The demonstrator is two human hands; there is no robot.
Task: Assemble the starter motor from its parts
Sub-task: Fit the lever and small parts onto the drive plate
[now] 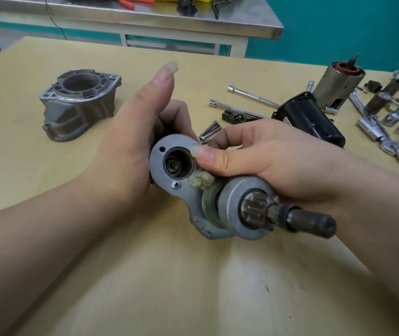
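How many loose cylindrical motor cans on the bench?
2. One black can just beyond the right hand; one silver can with copper windings behind it. The clutter at far right may hide more.

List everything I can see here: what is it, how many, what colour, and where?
Subassembly: one, grey plate with pinion shaft, held in both hands at centre.
Housing: one, grey, table left.
Black cylinder: one, table right, lying down.
Stator: one, silver with copper windings, upright, far right.
Bolts: two, silver, behind the hands.
Sockets and wrenches: several, chrome, right edge.
Table: one, pale wood.
Steel bench: one, behind.
Left hand: grips the plate.
Right hand: grips the pinion end.
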